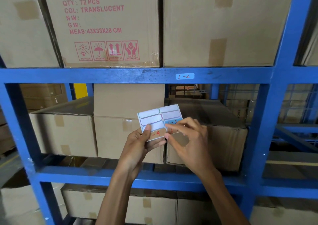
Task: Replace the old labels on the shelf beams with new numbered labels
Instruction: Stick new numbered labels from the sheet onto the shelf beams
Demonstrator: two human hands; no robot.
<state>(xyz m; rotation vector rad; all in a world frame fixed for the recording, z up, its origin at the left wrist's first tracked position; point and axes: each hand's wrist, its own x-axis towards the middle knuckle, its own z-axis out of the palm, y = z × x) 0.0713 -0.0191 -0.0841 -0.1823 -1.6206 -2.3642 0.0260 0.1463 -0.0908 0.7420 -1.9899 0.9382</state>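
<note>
A small white sheet of labels [154,117] is held up in front of the middle shelf. My left hand [140,144] grips its lower left corner, thumb on the face. My right hand [186,138] pinches at the sheet's right side, fingertips on a blue label marked "1-3" [173,122]. A tan label with a red "-4" [157,133] sits at the bottom of the sheet. The upper blue shelf beam [103,75] carries a pale label reading "1-2" [184,76]. The lower blue beam [82,174] runs behind my forearms; no label shows on it.
Cardboard boxes [110,25] fill the top shelf, more boxes [63,133] stand on the middle shelf and below. Blue uprights [268,121] frame the bay at right and at left [19,121]. Another rack with wire mesh shows behind at right.
</note>
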